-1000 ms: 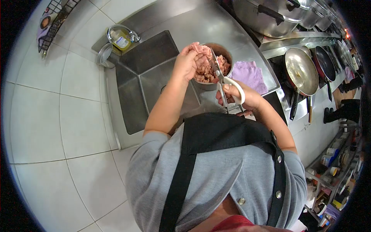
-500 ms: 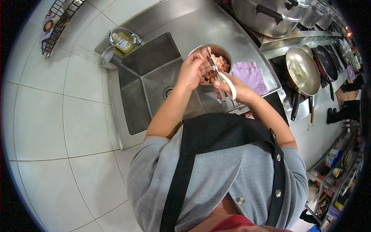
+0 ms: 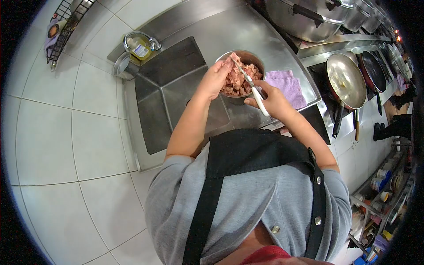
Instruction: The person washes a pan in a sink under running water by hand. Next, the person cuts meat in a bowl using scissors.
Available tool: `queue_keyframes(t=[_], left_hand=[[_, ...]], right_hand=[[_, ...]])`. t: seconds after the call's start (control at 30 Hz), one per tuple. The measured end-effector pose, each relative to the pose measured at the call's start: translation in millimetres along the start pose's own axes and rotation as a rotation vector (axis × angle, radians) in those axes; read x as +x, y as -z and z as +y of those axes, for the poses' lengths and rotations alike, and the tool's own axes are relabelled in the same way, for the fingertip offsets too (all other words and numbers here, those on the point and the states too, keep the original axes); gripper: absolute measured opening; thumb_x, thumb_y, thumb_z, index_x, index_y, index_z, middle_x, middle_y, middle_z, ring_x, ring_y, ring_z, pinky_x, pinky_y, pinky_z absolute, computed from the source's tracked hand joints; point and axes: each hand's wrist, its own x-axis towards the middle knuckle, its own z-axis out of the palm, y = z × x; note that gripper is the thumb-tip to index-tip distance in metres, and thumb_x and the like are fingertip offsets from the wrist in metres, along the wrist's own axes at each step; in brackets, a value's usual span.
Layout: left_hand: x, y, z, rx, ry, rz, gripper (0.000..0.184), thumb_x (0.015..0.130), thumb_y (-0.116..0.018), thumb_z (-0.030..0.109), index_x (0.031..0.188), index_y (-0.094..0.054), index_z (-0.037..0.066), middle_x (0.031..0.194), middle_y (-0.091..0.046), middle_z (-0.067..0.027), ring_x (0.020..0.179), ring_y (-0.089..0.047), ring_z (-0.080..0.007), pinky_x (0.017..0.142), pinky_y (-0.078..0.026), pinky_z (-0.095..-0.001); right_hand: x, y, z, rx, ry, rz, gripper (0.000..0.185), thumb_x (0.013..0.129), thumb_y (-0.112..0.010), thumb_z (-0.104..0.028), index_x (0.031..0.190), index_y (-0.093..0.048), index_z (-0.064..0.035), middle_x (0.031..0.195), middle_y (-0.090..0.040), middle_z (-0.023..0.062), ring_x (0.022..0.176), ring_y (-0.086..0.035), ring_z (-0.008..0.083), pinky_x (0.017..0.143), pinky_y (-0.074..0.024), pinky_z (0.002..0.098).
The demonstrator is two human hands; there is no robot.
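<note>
A round metal pot stands on the steel counter, heaped with pieces of raw meat. My left hand is at the pot's left rim, its fingers closed on a piece of meat that pokes up past the fingertips. My right hand is wrapped round the white handles of kitchen scissors. The scissor blades reach up and left over the pot, their tips beside the piece of meat in my left hand. A purple cloth lies just right of the pot.
To the left is a steel sink, with a bottle of yellow liquid at its far corner. Frying pans sit on the stove at right, and a large pot stands behind. Another person's leg shows at far right.
The scissors have turned so their handles appear edge-on, and the blades look closer together. My left hand has shifted slightly left and lower, uncovering more meat in the pot.
</note>
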Motion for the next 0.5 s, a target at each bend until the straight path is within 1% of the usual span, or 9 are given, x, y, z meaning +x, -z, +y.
queue_keyframes(t=[0.03, 0.1, 0.13, 0.2, 0.27, 0.3, 0.37, 0.4, 0.5], left_hand=[[2.1, 0.7, -1.1, 0.026, -0.020, -0.003, 0.030, 0.096, -0.046, 0.024, 0.116, -0.049, 0.002, 0.103, -0.057, -0.0049, 0.091, -0.056, -0.0124, 0.082, -0.047, -0.0274], [3.6, -0.8, -1.8, 0.051, -0.042, -0.006, 0.029, 0.096, -0.045, 0.023, 0.117, -0.049, 0.003, 0.101, -0.056, -0.0030, 0.089, -0.054, -0.0106, 0.080, -0.046, -0.0264], [3.8, -3.2, -1.0, 0.084, -0.059, 0.044, 0.028, 0.096, -0.043, 0.022, 0.116, -0.050, 0.004, 0.100, -0.056, -0.0024, 0.088, -0.053, -0.0100, 0.079, -0.045, -0.0263], [-0.8, -10.4, 8.6, 0.118, -0.076, 0.092, 0.028, 0.097, -0.041, 0.021, 0.115, -0.051, 0.005, 0.098, -0.055, -0.0018, 0.086, -0.051, -0.0094, 0.078, -0.045, -0.0262], [-11.2, -21.7, 29.7, 0.445, -0.014, 0.030, 0.028, 0.097, -0.039, 0.015, 0.115, -0.049, -0.004, 0.111, -0.058, -0.0084, 0.099, -0.055, -0.0146, 0.089, -0.043, -0.0284], [-10.1, -21.3, 25.7, 0.445, -0.014, 0.030, 0.028, 0.097, -0.039, 0.015, 0.115, -0.049, -0.004, 0.111, -0.058, -0.0084, 0.099, -0.055, -0.0146, 0.089, -0.043, -0.0284], [-5.9, -18.0, 11.2, 0.596, -0.193, -0.056, 0.029, 0.095, -0.038, 0.014, 0.114, -0.049, -0.004, 0.111, -0.059, -0.0107, 0.101, -0.056, -0.0187, 0.090, -0.042, -0.0309], [-3.9, -15.0, 9.3, 0.660, -0.137, -0.042, 0.030, 0.094, -0.039, 0.014, 0.116, -0.050, -0.004, 0.113, -0.059, -0.0137, 0.105, -0.056, -0.0222, 0.092, -0.042, -0.0324], [2.5, -9.7, -1.1, 0.637, -0.223, -0.052, 0.032, 0.091, -0.040, 0.014, 0.117, -0.051, 0.000, 0.112, -0.059, -0.0111, 0.105, -0.054, -0.0175, 0.092, -0.041, -0.0293]], right_hand=[[-1.1, 2.2, -1.9, -0.001, 0.000, -0.002, 0.067, 0.070, -0.078, -0.036, 0.120, -0.051, -0.0002, 0.082, -0.065, 0.0130, 0.076, -0.061, 0.0189, 0.069, -0.0485, 0.0310], [-4.9, 10.9, -11.7, -0.162, 0.001, -0.055, 0.080, 0.066, -0.080, -0.040, 0.126, -0.046, 0.0020, 0.098, -0.063, 0.0204, 0.093, -0.062, 0.0279, 0.081, -0.0475, 0.0350], [-6.8, 13.8, -15.7, -0.165, 0.001, -0.054, 0.080, 0.066, -0.080, -0.040, 0.126, -0.046, 0.0020, 0.098, -0.063, 0.0204, 0.093, -0.062, 0.0279, 0.081, -0.0475, 0.0350], [-10.4, 16.3, -20.6, -0.205, -0.033, -0.145, 0.090, 0.063, -0.080, -0.043, 0.129, -0.042, 0.0049, 0.114, -0.057, 0.0265, 0.109, -0.056, 0.0337, 0.092, -0.0430, 0.0372], [-9.4, 13.9, -16.6, -0.149, -0.014, -0.143, 0.091, 0.064, -0.080, -0.042, 0.130, -0.041, 0.0054, 0.116, -0.055, 0.0278, 0.111, -0.054, 0.0341, 0.094, -0.0416, 0.0373], [-8.7, 12.9, -14.9, -0.092, 0.005, -0.143, 0.091, 0.064, -0.080, -0.042, 0.130, -0.040, 0.0060, 0.119, -0.053, 0.0291, 0.114, -0.052, 0.0345, 0.096, -0.0401, 0.0374], [-8.2, 11.8, -13.7, -0.101, 0.027, -0.133, 0.091, 0.064, -0.080, -0.042, 0.130, -0.040, 0.0063, 0.119, -0.052, 0.0296, 0.115, -0.052, 0.0350, 0.096, -0.0399, 0.0374], [-8.2, 11.4, -13.1, -0.111, 0.046, -0.123, 0.091, 0.064, -0.080, -0.043, 0.130, -0.040, 0.0066, 0.120, -0.052, 0.0300, 0.115, -0.051, 0.0354, 0.097, -0.0396, 0.0374], [-6.9, 10.8, -9.8, -0.163, 0.084, -0.097, 0.087, 0.065, -0.080, -0.038, 0.128, -0.042, 0.0072, 0.114, -0.056, 0.0287, 0.109, -0.056, 0.0328, 0.092, -0.0431, 0.0363]])
